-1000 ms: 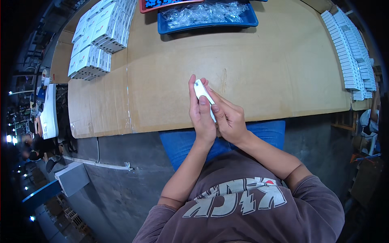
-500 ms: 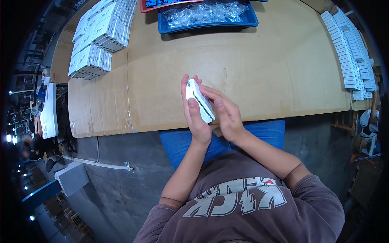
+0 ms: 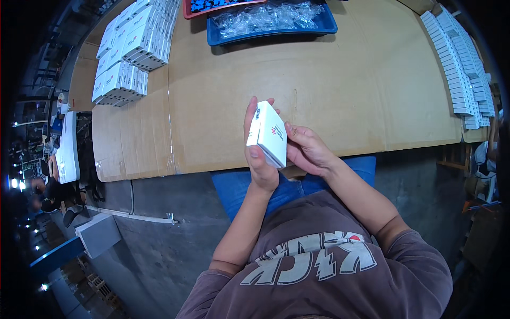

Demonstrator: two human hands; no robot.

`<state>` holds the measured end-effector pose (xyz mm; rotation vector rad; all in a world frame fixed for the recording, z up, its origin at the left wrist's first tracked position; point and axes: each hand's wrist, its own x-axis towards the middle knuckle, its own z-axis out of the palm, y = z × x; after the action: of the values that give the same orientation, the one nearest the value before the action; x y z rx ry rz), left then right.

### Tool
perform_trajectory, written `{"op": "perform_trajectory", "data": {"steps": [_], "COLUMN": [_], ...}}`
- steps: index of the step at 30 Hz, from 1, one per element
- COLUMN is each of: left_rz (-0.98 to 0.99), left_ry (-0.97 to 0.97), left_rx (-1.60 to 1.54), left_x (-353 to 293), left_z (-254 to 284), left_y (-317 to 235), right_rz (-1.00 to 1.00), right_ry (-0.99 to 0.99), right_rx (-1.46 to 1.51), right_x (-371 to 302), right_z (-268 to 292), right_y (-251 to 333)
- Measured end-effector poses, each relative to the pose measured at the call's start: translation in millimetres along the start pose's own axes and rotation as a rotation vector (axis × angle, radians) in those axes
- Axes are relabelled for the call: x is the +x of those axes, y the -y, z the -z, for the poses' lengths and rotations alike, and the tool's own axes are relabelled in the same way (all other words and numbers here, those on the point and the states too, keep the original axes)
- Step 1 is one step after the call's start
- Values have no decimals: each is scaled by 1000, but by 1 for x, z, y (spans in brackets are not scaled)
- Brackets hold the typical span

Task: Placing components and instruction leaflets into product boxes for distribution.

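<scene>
A small flat white box [image 3: 272,133] with a red mark on its face is held tilted above the near edge of the table. My left hand [image 3: 262,170] is closed around its left side, thumb at the lower corner and fingers behind, their tips showing past the top edge. From the right, my right hand [image 3: 313,152] grips the box's right edge, with the thumb up against it. The other right fingers are partly hidden behind the box.
Stacked white boxes [image 3: 114,82] stand at the table's back left, and more white boxes [image 3: 451,69] at the far right. A blue tray [image 3: 273,42] of clear plastic packets and a red tray [image 3: 223,9] with blue and black pieces sit at the back. Brown cardboard [image 3: 223,106] covers the table.
The box has turned so its broad printed face shows instead of its narrow side with a dark gap. My right hand has moved from over the box to its right edge.
</scene>
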<state>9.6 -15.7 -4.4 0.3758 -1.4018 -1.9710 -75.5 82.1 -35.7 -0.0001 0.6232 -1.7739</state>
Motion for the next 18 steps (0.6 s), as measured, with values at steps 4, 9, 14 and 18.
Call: {"op": "perform_trajectory", "data": {"steps": [4, 9, 14, 18], "left_rz": [-28, -92, -153, -175], "left_ry": [15, 28, 93, 47], "left_rx": [78, 225, 363, 570], "left_x": [-1, -3, 1, 0], "left_z": [-1, 0, 11, 10], "left_y": [0, 3, 17, 13], "right_rz": [-26, 94, 186, 254], "right_ry": [-67, -248, -258, -260], "right_rx": [-15, -289, -423, -470], "right_x": [2, 0, -13, -15], "right_z": [0, -6, -43, -50], "right_y": [8, 13, 9, 0]}}
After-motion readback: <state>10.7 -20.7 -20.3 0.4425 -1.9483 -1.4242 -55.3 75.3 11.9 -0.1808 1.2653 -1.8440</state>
